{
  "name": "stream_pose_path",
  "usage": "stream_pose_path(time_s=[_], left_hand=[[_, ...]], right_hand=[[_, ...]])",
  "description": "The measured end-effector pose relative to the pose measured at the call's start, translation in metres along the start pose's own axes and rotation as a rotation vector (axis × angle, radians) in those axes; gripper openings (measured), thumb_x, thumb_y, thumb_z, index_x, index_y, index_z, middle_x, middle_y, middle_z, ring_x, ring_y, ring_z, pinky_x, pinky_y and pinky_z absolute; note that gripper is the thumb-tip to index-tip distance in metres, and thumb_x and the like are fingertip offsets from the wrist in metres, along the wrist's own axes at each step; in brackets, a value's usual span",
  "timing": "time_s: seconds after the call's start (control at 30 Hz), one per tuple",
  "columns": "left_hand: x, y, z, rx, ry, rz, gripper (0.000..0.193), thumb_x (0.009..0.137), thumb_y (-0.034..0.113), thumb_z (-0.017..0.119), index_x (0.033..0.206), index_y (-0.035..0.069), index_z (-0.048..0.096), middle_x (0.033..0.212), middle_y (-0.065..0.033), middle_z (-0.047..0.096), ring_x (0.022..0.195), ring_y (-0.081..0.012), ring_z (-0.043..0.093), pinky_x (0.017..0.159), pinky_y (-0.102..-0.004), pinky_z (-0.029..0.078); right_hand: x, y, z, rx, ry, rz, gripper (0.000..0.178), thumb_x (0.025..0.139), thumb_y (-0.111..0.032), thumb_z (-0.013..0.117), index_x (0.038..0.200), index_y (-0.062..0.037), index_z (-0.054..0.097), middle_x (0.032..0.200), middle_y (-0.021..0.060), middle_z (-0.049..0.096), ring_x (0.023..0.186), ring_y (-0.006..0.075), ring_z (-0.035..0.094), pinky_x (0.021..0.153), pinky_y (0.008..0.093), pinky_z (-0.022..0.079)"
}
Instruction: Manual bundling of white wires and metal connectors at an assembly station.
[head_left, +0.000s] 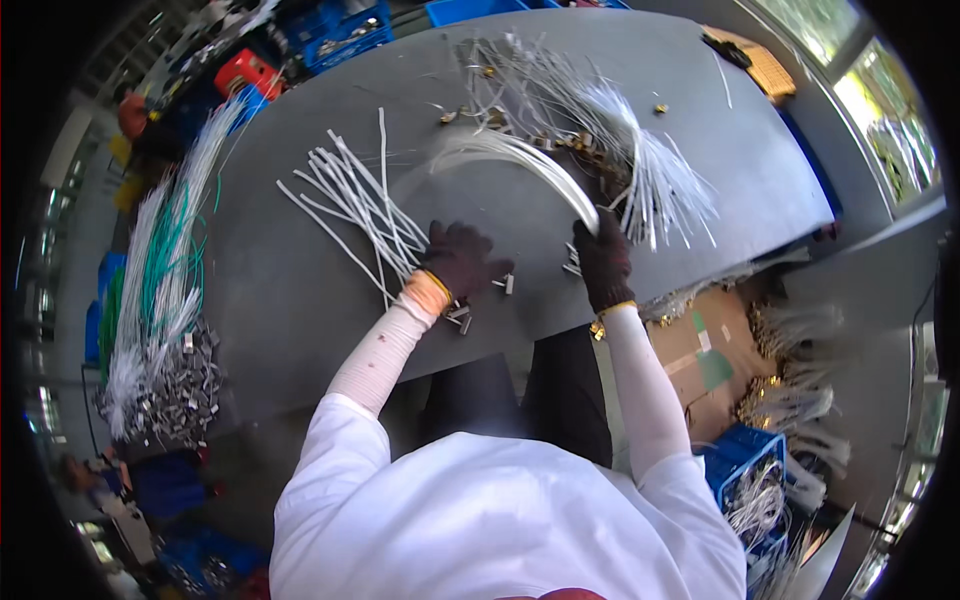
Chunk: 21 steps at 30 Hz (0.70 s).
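My right hand (604,262), in a dark knitted glove, is closed round one end of a bundle of white cables (545,165). The bundle arcs up and to the left over the grey table (330,300), its far end smeared by motion. With fingers spread and nothing in them, my left hand (460,252), in a matching glove, is low over the tabletop. Loose white cables (355,200) fan out on the table, their near ends beside my left wrist. Small metal connector pieces (508,284) lie between my hands, with more (462,318) just below the left one.
A large heap of clear-white cables with brass-coloured ends (620,140) lies at the far right. White and green cables with dark connectors (165,270) are piled at the left. Blue crates (350,42) stand beyond the far edge; another (740,455) holds cables at lower right beside cardboard (705,340).
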<state>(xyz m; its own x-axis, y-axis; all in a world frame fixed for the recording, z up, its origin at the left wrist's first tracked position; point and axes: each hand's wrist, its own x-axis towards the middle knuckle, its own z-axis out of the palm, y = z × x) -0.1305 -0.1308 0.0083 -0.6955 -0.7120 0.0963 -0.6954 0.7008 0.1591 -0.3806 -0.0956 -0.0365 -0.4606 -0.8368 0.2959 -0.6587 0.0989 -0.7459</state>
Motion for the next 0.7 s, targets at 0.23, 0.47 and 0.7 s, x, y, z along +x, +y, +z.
stream_pose_path(time_s=[0.23,0.47,0.7], left_hand=[[-0.088,-0.028,-0.014,0.034,-0.207,-0.407,0.056,0.082,0.062,0.056,0.099,0.010,0.070,0.104,-0.0139,0.064,0.110,-0.0324,0.057,0.099,-0.0481,0.038],[-0.172,-0.108,-0.044,0.140,-0.274,-0.472,0.045,0.083,0.054,0.060,0.092,0.011,0.070,0.095,-0.0129,0.066,0.098,-0.0328,0.061,0.086,-0.0463,0.043],[-0.141,-0.061,-0.042,-0.047,0.134,-0.270,0.027,0.089,0.028,0.059,0.108,0.011,0.067,0.107,-0.0152,0.065,0.096,-0.0319,0.063,0.084,-0.0439,0.049]], right_hand=[[-0.004,-0.092,-0.029,0.561,-0.200,-0.012,0.024,0.092,-0.015,0.066,0.114,-0.0073,0.061,0.080,-0.0010,0.059,0.068,0.0072,0.053,0.059,0.0254,0.046],[-0.021,-0.080,0.000,0.511,-0.316,-0.003,0.016,0.094,-0.014,0.063,0.108,-0.0064,0.060,0.082,-0.0015,0.059,0.067,0.0063,0.051,0.059,0.0245,0.044],[-0.028,-0.089,0.031,0.295,-0.262,-0.208,0.017,0.092,-0.014,0.064,0.107,-0.0077,0.060,0.081,0.0052,0.060,0.069,0.0141,0.054,0.064,0.0310,0.046]])
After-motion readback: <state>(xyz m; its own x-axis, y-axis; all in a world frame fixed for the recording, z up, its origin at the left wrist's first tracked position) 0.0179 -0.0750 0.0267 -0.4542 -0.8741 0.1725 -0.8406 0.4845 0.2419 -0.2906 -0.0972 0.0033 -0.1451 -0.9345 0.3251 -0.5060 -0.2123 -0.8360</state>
